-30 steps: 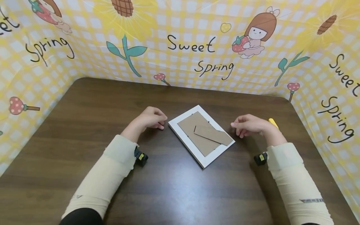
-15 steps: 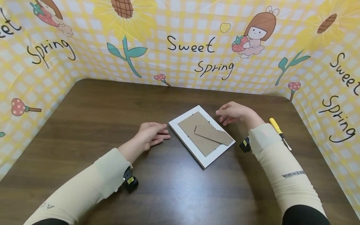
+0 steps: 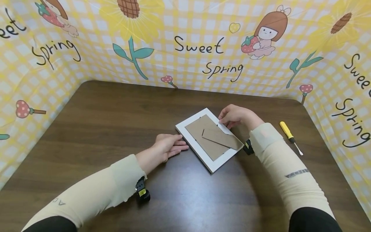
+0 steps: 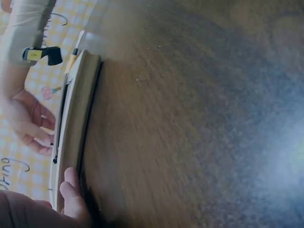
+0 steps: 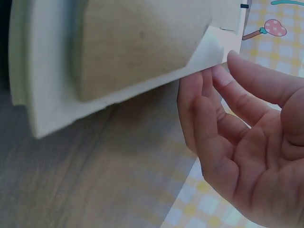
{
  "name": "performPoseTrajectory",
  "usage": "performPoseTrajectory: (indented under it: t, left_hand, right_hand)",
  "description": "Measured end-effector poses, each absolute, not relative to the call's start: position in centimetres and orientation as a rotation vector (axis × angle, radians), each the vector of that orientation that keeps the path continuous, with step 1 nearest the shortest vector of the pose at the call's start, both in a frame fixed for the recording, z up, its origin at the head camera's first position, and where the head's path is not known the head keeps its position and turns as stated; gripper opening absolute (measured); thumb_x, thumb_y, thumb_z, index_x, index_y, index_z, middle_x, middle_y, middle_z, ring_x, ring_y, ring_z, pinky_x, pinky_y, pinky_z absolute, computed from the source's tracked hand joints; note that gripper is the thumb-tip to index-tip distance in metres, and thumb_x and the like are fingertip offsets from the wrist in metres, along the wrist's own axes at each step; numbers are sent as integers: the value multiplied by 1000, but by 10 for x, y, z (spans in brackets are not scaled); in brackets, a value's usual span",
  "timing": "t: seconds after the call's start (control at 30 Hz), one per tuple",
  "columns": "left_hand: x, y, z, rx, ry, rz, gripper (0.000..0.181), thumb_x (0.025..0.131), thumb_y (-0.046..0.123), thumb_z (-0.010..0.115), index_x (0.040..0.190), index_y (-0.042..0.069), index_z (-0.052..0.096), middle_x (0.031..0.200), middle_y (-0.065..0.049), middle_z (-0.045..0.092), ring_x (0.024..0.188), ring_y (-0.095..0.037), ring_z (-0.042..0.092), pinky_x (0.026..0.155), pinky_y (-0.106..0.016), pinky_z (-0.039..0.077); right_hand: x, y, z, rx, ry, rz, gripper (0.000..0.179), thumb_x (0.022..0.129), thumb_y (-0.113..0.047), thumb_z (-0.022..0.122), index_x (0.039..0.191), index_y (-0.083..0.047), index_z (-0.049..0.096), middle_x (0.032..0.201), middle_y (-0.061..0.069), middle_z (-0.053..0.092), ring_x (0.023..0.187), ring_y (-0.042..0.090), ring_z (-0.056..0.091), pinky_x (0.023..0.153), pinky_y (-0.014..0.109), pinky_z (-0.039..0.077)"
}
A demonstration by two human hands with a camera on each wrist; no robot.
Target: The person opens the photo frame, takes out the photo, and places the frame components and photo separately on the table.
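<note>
A white picture frame [image 3: 193, 151] lies face down and slanted on the brown table, its cardboard backing [image 3: 195, 129] and stand leg [image 3: 221, 139] upward. At the frame's left edge is my left hand [image 3: 166, 146], fingers straight, fingertips right against the side; the left wrist view shows the fingertips [image 4: 72, 190] along that side. My right hand [image 3: 239, 115] pinches the far right edge, thumb on the white border and the other fingers at its underside, as the right wrist view shows from close by. Small dark tabs [image 3: 217, 125] stand along the backing's rim.
A screwdriver [image 3: 287, 130] with a yellow handle lies on the table [image 3: 116, 109] to the right, beyond the right forearm. A yellow checked cloth [image 3: 191, 19] with printed flowers and lettering walls off the table's back and sides.
The left hand has come nearer and then rightward to the frame's left edge. My right hand has moved left to its far right edge, uncovering the screwdriver. The frame stays in place.
</note>
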State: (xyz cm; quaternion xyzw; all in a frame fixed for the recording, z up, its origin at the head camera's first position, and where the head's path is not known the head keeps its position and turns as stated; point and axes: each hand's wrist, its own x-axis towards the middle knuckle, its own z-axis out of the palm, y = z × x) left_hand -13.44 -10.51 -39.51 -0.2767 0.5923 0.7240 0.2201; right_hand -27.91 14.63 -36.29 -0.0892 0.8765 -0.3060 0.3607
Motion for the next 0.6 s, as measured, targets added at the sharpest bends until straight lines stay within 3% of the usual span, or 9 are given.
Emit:
performPoseTrajectory:
  t: [0.3,0.6]
  left_hand:
    - [-143,-99,-396,-758,1686,1962,35,100,15,59,130,-2,52,72,-2,72,66,-12,74,52,-17,50]
    - [-155,-101,-394,-737,1705,1914,35,99,14,59,130,-1,52,69,-3,71,62,-13,73,49,-17,49]
  right_hand:
    - [-280,143,-365,-216,2282,-740,13,96,-4,62,108,3,61,95,8,56,71,16,54,64,25,52]
    - [-278,144,-363,-228,2283,-692,6,98,-3,58,102,2,57,97,11,55,69,16,53,65,26,51]
